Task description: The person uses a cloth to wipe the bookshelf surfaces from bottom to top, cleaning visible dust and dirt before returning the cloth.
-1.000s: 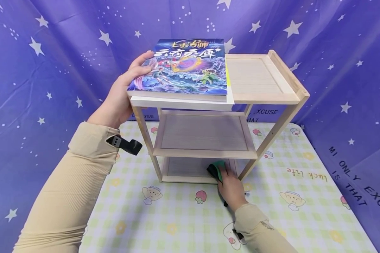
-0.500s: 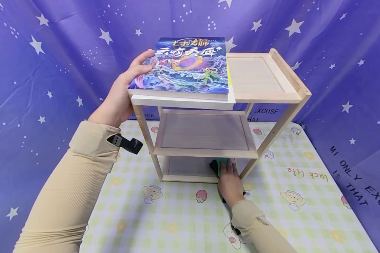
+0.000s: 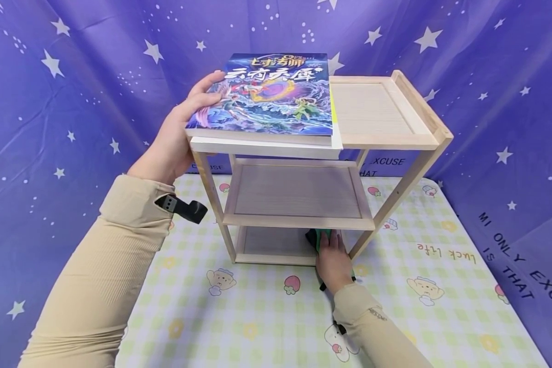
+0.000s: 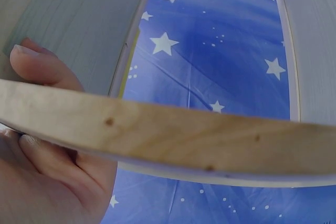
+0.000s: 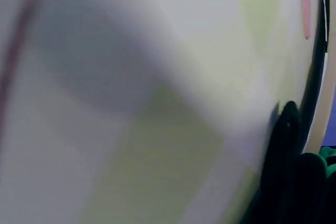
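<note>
A small wooden three-tier shelf (image 3: 299, 223) stands on the table. Lying on the left of its top tier is a blue illustrated book (image 3: 276, 107), above a thicker white-edged book (image 3: 267, 147). My left hand (image 3: 177, 125) grips the upper left end of the shelf, fingertips against the upper book's left edge. The left wrist view shows its thumb (image 4: 44, 66) under the top board, behind a wooden post (image 4: 173, 132). Low at the right, my right hand (image 3: 335, 266) holds a bunched green and black cloth (image 3: 312, 238) on the bottom tier. The right thumb is hidden.
A checked tablecloth (image 3: 257, 306) with cartoon prints covers the table. Purple starry curtains (image 3: 96, 61) hang behind and on both sides. The middle tier (image 3: 299, 189) lies just above my right fingers, and the right front post (image 3: 386, 204) stands beside them.
The right hand and cloth have moved slightly deeper under the middle tier, so less of the cloth shows. The left hand stays on the shelf's upper left.
</note>
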### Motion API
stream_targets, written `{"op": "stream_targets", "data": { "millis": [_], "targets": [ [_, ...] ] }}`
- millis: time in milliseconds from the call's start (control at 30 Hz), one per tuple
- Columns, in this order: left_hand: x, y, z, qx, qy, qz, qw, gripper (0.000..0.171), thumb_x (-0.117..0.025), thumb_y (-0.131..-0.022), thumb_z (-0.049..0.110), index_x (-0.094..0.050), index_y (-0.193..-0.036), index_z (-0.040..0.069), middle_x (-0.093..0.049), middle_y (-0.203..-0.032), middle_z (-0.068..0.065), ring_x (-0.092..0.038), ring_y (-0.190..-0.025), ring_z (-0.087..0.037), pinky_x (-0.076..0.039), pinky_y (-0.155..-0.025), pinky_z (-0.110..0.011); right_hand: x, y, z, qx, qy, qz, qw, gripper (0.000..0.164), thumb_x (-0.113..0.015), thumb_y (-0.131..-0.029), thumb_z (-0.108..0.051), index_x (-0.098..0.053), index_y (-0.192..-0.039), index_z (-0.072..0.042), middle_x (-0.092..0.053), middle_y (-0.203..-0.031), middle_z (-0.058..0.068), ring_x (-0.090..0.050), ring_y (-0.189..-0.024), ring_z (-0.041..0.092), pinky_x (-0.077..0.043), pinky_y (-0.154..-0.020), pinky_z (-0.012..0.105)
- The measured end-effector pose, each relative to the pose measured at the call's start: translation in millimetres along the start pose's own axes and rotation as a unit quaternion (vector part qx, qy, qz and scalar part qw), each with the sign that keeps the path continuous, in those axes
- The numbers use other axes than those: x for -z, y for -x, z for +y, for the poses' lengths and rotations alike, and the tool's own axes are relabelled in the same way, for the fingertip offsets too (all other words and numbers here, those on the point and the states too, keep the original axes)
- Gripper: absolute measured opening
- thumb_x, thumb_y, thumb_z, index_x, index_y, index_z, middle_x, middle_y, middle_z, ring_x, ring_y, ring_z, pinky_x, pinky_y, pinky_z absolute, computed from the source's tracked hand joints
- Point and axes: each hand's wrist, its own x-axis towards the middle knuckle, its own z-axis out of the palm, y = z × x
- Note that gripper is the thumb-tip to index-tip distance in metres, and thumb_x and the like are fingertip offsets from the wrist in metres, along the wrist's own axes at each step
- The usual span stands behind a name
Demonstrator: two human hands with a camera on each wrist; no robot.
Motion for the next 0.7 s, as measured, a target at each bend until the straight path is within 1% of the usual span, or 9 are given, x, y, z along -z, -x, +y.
{"op": "stream_targets", "data": {
  "millis": [233, 333, 433, 500, 600, 700],
  "targets": [
    [0.3, 1.2, 0.7, 0.000, -0.009, -0.002, 1.0000, 0.052, -0.049, -0.097, 0.034, -0.040, -0.147, 0.042, -0.022, -0.160, 0.005, -0.039, -0.139, -0.018, -0.027, -0.116, -0.037, -4.9, -5.0, 0.2, 0.014, 0.003, 0.066, 0.998, 0.047, -0.064, -0.076, 0.007, -0.059, -0.122, 0.012, -0.057, -0.125, 0.037, -0.062, -0.109, 0.050, -0.056, -0.078, 0.053],
    [0.3, 0.7, 0.2, 0.002, -0.002, 0.000, 1.0000, 0.052, -0.050, -0.096, 0.034, -0.041, -0.147, 0.042, -0.022, -0.160, 0.005, -0.039, -0.139, -0.019, -0.026, -0.116, -0.037, -5.3, -6.2, -0.7, 0.014, 0.002, 0.080, 0.997, 0.045, -0.066, -0.073, 0.008, -0.060, -0.118, 0.013, -0.059, -0.121, 0.036, -0.063, -0.107, 0.049, -0.057, -0.073, 0.054],
    [0.4, 0.2, -0.2, 0.000, 0.000, 0.001, 1.0000, 0.052, -0.050, -0.096, 0.034, -0.041, -0.147, 0.041, -0.023, -0.160, 0.005, -0.041, -0.138, -0.019, -0.027, -0.115, -0.037, -5.0, -7.9, -1.1, 0.011, 0.005, 0.077, 0.997, 0.045, -0.067, -0.071, 0.007, -0.061, -0.115, 0.012, -0.060, -0.117, 0.034, -0.063, -0.106, 0.048, -0.057, -0.071, 0.054],
    [0.5, 0.0, -0.5, -0.002, 0.000, 0.001, 1.0000, 0.052, -0.050, -0.096, 0.034, -0.041, -0.147, 0.041, -0.023, -0.160, 0.005, -0.041, -0.138, -0.019, -0.027, -0.115, -0.037, -4.6, -9.3, -1.3, 0.008, 0.008, 0.070, 0.998, 0.044, -0.067, -0.071, 0.007, -0.061, -0.114, 0.012, -0.060, -0.116, 0.034, -0.063, -0.106, 0.048, -0.057, -0.074, 0.053],
    [0.4, -0.2, -0.6, -0.001, -0.001, 0.001, 1.0000, 0.052, -0.050, -0.096, 0.034, -0.041, -0.147, 0.041, -0.023, -0.160, 0.005, -0.040, -0.138, -0.018, -0.027, -0.115, -0.037, -2.8, -11.5, -2.0, -0.002, 0.006, 0.046, 0.999, 0.043, -0.066, -0.071, 0.007, -0.061, -0.114, 0.013, -0.060, -0.117, 0.034, -0.062, -0.110, 0.047, -0.057, -0.078, 0.052],
    [0.3, -0.4, -0.5, -0.001, 0.000, 0.000, 1.0000, 0.052, -0.050, -0.096, 0.034, -0.041, -0.147, 0.041, -0.024, -0.159, 0.005, -0.041, -0.138, -0.018, -0.027, -0.115, -0.036, -2.4, -13.2, -2.1, -0.004, 0.004, 0.038, 0.999, 0.040, -0.064, -0.072, 0.007, -0.060, -0.111, 0.013, -0.059, -0.116, 0.034, -0.061, -0.110, 0.046, -0.056, -0.080, 0.051]
  ]
}}
